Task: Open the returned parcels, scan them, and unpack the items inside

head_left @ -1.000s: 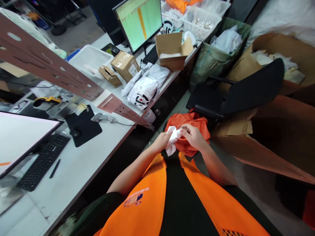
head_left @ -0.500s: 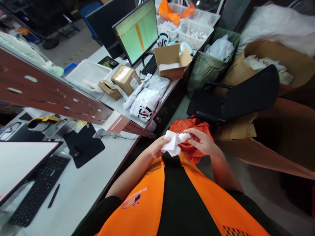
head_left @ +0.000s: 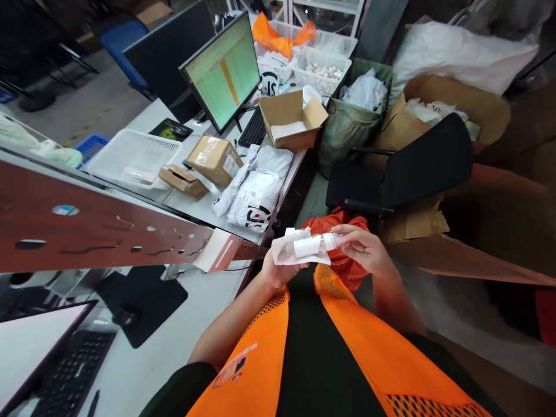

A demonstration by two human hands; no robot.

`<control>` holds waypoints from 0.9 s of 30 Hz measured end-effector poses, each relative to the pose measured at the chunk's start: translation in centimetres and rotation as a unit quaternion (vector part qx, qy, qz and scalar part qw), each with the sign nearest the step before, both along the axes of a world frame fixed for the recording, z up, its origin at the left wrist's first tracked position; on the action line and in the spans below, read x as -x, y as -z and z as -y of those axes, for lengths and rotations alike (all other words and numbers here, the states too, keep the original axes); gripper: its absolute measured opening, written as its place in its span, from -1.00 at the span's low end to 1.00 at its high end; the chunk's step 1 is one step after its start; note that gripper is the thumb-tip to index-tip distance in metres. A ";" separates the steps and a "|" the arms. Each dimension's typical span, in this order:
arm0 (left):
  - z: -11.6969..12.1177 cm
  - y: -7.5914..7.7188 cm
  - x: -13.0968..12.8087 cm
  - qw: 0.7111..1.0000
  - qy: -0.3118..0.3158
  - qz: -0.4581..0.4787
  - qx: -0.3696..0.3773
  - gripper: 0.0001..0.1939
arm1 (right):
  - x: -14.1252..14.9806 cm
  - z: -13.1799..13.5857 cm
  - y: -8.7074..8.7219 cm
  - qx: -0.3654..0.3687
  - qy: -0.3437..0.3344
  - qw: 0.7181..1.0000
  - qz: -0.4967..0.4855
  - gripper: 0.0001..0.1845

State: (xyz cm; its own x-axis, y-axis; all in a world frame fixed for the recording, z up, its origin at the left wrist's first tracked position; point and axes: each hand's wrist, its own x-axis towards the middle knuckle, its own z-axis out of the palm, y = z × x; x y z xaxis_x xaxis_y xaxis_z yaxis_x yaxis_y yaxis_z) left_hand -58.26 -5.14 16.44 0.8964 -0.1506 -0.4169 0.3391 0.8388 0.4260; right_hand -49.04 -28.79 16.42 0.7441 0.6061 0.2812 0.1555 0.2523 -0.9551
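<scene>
My left hand (head_left: 273, 269) grips a crumpled white plastic pouch (head_left: 284, 250) from below, just above my lap. A small white tube with a clear cap (head_left: 313, 244) lies half out of that pouch. My right hand (head_left: 362, 248) pinches the tube's capped end with thumb and fingertips. Behind both hands an orange bag (head_left: 343, 243) sits on the floor beside the desk. Both hands are closed on what they hold.
A white desk (head_left: 143, 359) runs along my left with a keyboard (head_left: 65, 379), a mouse pad (head_left: 139, 301), cardboard boxes (head_left: 215, 159) and white parcels (head_left: 256, 200). A brown perforated rail (head_left: 87, 231) crosses over it. A black chair (head_left: 403, 171) and large cardboard cartons (head_left: 490, 231) stand on the right.
The white pouch has been unfolded and the tube now shows out of it. Both hands have risen slightly and my view has swung to the right.
</scene>
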 end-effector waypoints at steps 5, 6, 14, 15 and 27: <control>-0.5 0.7 0.2 1.000 0.020 -0.009 -0.013 -0.57 | -0.7 -0.4 -0.4 -0.001 -0.016 1.000 -0.019 -0.96; -0.6 0.9 0.2 0.999 0.024 -0.014 -0.039 -0.52 | -0.9 -0.5 -0.5 0.006 -0.021 1.000 -0.021 -0.95; -2.2 2.7 0.1 0.841 0.197 0.087 -0.496 -0.47 | -1.3 -4.3 0.0 0.229 -0.056 0.970 0.062 -0.73; -2.2 3.0 0.0 0.820 0.211 0.096 -0.523 -0.50 | -1.2 -4.9 0.2 0.259 -0.059 0.962 0.066 -0.71; -0.5 6.0 -3.3 0.737 0.172 0.073 -0.650 -0.65 | -3.2 -9.1 2.5 0.410 0.033 0.906 0.104 -0.75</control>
State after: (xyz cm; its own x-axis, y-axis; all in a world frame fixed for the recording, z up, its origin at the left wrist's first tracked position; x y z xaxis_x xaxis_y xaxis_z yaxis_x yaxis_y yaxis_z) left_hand -54.98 -4.68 10.40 0.9480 0.0621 -0.3123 0.3074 -0.4342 0.8467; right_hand -45.87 -19.65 13.88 0.7689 0.6306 -0.1051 0.3417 -0.5443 -0.7662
